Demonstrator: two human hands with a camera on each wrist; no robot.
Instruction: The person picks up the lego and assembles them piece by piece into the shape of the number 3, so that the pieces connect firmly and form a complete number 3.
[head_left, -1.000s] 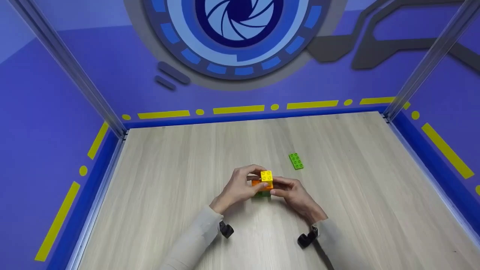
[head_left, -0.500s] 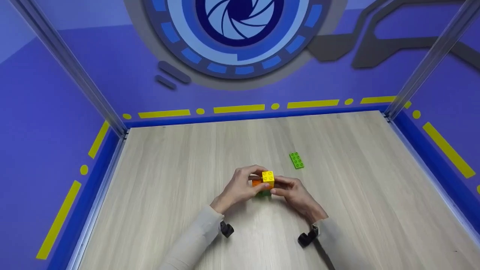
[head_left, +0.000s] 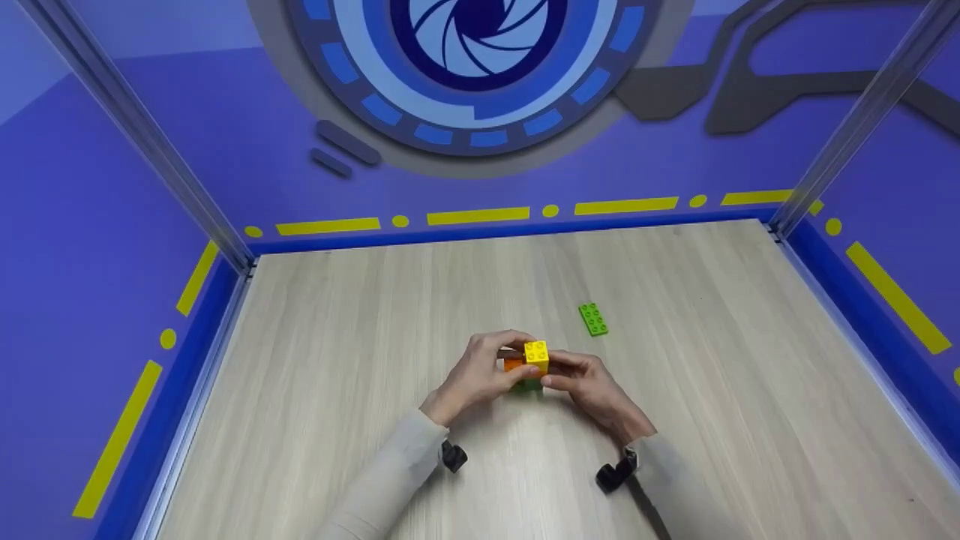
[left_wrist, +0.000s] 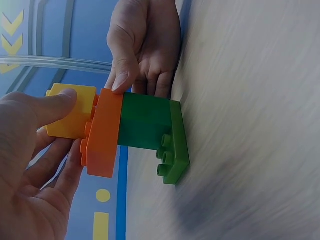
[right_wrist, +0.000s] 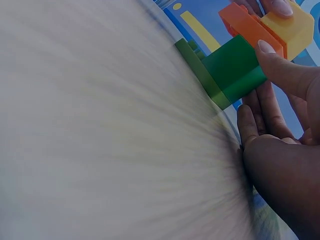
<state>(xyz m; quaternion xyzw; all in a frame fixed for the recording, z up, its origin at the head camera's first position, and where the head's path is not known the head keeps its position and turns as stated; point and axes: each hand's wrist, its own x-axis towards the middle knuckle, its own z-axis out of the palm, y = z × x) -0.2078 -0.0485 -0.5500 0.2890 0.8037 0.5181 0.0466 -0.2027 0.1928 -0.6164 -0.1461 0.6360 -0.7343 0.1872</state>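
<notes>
My left hand pinches a yellow toy building brick, thumb on its near side and fingers behind. This brick stands at the right end of an orange brick, and some orange studs show between the two in the left wrist view. Below the orange brick come a dark green brick and a lighter green plate at the bottom, close over the table. From the other side my right hand grips the stack, its thumb at the orange brick's end and its fingers partly hidden behind.
A bright green eight-stud plate lies behind the hands, slightly right, on the wood-grain table. Blue printed walls enclose the table at the back and both sides.
Early on, the yellow brick shifted very slightly to the right. Both hands keep almost the same place and hold.
</notes>
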